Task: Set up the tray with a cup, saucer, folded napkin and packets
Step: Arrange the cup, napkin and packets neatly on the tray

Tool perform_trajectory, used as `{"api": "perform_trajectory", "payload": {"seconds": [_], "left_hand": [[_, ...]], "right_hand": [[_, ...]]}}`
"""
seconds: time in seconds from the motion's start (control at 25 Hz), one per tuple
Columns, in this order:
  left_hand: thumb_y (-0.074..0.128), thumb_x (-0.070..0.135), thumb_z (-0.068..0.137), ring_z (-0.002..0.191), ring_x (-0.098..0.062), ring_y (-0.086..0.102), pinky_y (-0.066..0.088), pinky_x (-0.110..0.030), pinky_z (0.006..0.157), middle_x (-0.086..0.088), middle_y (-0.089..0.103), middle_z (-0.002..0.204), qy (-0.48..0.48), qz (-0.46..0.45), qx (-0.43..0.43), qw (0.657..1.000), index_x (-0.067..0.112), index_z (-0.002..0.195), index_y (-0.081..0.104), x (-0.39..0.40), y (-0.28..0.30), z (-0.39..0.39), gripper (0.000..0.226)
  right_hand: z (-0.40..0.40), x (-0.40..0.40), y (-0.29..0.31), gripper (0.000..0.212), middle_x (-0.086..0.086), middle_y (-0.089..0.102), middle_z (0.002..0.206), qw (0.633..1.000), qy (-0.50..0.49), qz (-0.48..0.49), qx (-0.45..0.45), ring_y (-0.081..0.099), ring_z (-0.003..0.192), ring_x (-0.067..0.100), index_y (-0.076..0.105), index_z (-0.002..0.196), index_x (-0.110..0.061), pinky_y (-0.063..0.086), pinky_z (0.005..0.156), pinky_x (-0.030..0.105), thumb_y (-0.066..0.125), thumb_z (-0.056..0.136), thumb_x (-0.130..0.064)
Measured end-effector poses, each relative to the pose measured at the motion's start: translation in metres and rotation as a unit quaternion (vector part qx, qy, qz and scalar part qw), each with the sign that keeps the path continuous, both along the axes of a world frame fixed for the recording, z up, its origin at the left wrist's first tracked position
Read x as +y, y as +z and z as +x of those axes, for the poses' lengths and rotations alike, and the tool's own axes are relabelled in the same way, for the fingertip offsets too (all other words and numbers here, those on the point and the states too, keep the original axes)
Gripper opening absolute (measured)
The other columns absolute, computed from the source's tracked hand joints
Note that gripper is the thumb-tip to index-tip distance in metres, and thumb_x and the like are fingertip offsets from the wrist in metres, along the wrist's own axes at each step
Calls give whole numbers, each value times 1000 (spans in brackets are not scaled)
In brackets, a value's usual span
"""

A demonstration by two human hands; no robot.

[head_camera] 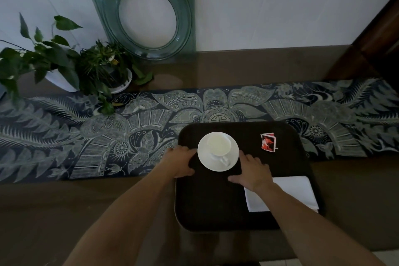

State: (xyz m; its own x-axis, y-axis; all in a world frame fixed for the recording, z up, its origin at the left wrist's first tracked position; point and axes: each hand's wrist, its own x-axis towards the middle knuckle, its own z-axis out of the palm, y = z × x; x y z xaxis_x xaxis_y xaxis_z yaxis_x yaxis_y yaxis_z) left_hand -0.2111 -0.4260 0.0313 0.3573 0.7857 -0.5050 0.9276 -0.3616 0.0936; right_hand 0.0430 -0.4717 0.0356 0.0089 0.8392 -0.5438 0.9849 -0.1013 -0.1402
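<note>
Dark tray on table, white cup upright on saucer at tray's far left, red packets far right, folded napkin near right, left hand open on tray's left edge, right hand open, flat on tray beside saucer.

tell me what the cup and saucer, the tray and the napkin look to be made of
Cup and saucer: likely glazed white ceramic, smooth and evenly bright. Tray: dark, matte, finely textured surface with rounded corners, probably plastic, though that is uncertain. Napkin: white, flat-folded, soft edges; cloth or paper cannot be told.
</note>
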Motion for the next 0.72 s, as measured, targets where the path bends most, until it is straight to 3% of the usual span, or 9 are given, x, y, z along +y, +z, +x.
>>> {"api": "perform_trajectory", "payload": {"seconds": [0.08, 0.2, 0.44, 0.72], "left_hand": [[68, 51, 76, 140, -30, 26, 22, -54, 113, -5, 35, 150, 4, 7, -9, 1000, 31, 152, 7, 14, -3, 6, 100], [73, 49, 74, 141, -29, 23, 22, -53, 113, -5, 33, 152, 4, 18, -21, 1000, 27, 153, 1, 28, -9, 16, 109], [70, 51, 76, 136, -29, 28, 19, -50, 114, -9, 38, 146, -6, 16, -23, 1000, 19, 152, 16, 39, -18, 27, 98], [66, 62, 72, 132, -26, 33, 7, -50, 117, -5, 49, 134, 98, 70, -66, 991, 21, 146, 29, 4, -21, 30, 92]], "right_hand": [[-2, 5, -6, 114, 8, 30, 152, 999, -18, -1, 28, 31, 138, 31, 7, 153, -22, 31, 107, 53, 70, 68, -67], [-6, 7, -18, 116, 9, 31, 150, 999, -11, 36, 17, 32, 135, 31, 9, 152, -19, 35, 104, 51, 69, 66, -69], [-6, 13, -32, 103, 9, 39, 142, 996, -23, 88, 19, 35, 130, 29, 22, 149, -17, 37, 102, 47, 68, 71, -66], [12, 45, -32, 102, 4, 38, 146, 995, 30, 72, 55, 26, 133, 30, 21, 151, -24, 32, 105, 48, 76, 70, -54]]}}
